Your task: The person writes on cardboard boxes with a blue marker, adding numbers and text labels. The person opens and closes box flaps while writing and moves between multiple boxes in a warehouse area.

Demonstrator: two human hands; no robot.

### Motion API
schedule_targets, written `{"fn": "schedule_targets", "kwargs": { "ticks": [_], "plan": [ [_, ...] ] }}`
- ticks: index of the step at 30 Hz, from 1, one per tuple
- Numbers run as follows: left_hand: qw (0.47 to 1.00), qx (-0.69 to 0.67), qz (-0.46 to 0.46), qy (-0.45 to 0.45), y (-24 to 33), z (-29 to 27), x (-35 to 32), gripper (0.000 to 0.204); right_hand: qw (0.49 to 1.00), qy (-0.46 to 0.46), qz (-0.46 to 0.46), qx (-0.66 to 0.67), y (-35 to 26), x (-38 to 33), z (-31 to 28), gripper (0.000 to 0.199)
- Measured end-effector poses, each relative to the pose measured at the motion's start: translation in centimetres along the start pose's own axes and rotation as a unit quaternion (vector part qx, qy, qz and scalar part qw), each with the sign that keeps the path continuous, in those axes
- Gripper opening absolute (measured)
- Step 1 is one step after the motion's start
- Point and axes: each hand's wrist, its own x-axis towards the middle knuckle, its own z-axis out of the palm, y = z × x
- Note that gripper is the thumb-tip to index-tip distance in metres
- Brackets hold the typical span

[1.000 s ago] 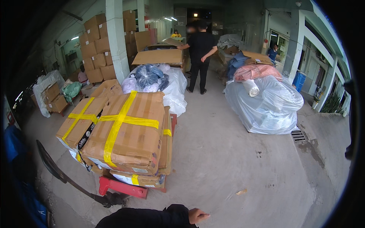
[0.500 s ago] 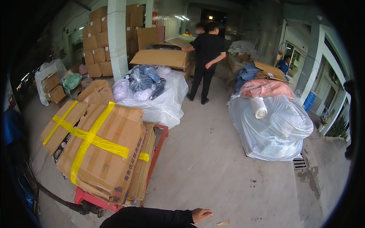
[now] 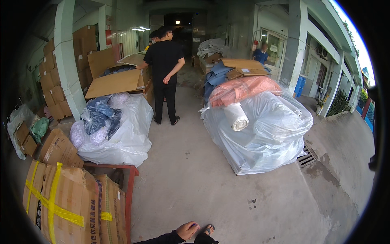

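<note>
My left hand [image 3: 187, 230] is low in the picture, at the end of a black sleeve that comes in from the lower edge. Its fingers are curled closed, with a small dark spot at the fingertips; what they hold, if anything, is too small to make out. Just right of it shows a foot in a dark sandal [image 3: 209, 229]. Nearest on the left are large cardboard boxes [image 3: 73, 199] bound with yellow tape, beside a red metal frame [image 3: 131, 183]; the hand is apart from them. My right hand is out of view.
Plastic-wrapped piles stand left [image 3: 126, 138] and right [image 3: 268, 130] of a concrete lane [image 3: 178, 171]. A white roll [image 3: 236, 117] lies on the right pile. A person in black [image 3: 165, 65] stands ahead by an open carton [image 3: 115, 83]. A floor drain [image 3: 306, 156] lies right.
The view has swung right and moved forward, so the taped boxes sit lower and further left. My left hand has shifted left in the picture, and a sandalled foot now shows.
</note>
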Motion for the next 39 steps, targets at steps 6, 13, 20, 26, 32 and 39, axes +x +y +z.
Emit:
{"fn": "schedule_targets", "kwargs": {
  "ticks": [6,13,20,26,32,39],
  "plan": [
    [0.994,-0.024,0.069,0.082,5.1,-2.9,7.6,0.022,0.959,0.029,-0.175,-0.220,-22.8,9.6,-7.1,0.015],
    [0.965,-0.169,-0.058,0.190,5.2,-5.0,14.5,0.032,0.918,0.207,-0.116,-0.318,-44.3,8.4,-8.0,0.092],
    [0.931,-0.340,-0.069,0.112,9.2,-12.7,21.7,0.027,0.902,0.188,-0.043,-0.387,-40.3,13.3,-3.9,0.090],
    [0.921,-0.383,-0.061,0.021,14.0,-22.5,26.2,0.037,0.993,-0.022,0.089,-0.080,-34.0,12.9,1.0,0.012],
    [0.918,-0.389,-0.076,0.007,14.0,-28.0,29.4,0.045,0.991,0.050,0.118,0.046,-37.1,12.5,4.2,0.010],
    [0.955,-0.277,-0.064,-0.089,12.8,-28.6,29.7,0.034,0.989,0.109,-0.076,-0.070,-39.7,20.3,3.4,0.008]
  ]
}}
